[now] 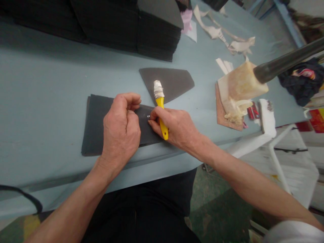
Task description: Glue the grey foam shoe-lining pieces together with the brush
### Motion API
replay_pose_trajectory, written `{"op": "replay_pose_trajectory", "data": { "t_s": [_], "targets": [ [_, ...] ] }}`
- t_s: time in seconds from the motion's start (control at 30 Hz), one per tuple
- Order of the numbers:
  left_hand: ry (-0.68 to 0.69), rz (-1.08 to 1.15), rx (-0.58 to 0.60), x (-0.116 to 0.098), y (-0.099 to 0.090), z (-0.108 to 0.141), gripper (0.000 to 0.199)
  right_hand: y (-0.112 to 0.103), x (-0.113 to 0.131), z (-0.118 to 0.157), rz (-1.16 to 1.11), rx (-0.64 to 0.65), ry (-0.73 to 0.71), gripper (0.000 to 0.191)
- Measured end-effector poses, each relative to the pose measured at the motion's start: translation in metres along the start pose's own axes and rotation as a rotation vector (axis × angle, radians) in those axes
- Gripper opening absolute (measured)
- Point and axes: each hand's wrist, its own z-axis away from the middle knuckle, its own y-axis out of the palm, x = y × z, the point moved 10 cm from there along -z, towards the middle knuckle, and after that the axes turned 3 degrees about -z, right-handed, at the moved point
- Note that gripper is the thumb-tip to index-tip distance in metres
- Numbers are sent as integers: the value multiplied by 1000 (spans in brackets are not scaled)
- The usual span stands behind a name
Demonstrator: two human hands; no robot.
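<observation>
A stack of dark grey flat pieces (96,125) lies on the table near its front edge. My left hand (123,125) rests on it on its side, fingers loosely curled, with nothing showing between fingertips and thumb. My right hand (174,125) is closed over the right part of the stack and holds a brush (163,123) with a yellow handle and a whitish, wrapped-looking head pointing away from me. Its thumb and fingertip also meet at a small shiny bit (148,116), too small to name. Behind the brush head lies a single tapered dark grey piece (174,81).
Tall stacks of black sheets (157,30) stand at the back left. To the right, a glue-crusted yellowish block (238,82) with a dark pipe-like handle (286,62) sits on a brown board (221,111). Whitish scraps (215,32) lie behind. A white rack (280,158) adjoins the table's right side.
</observation>
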Motion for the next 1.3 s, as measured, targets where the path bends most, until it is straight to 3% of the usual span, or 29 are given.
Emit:
{"op": "replay_pose_trajectory", "data": {
  "t_s": [0.17,0.47,0.93,1.3],
  "targets": [
    [10,14,-2,1,0,0,34,-5,-12,0,-96,-73,113,20],
    [26,18,7,-1,2,0,32,-6,-12,-9,62,-62,289,21],
    [3,34,20,2,5,0,33,-6,-20,1,-44,-148,310,20],
    [17,20,30,1,5,0,34,-5,-19,0,24,-157,341,24]
  ]
}}
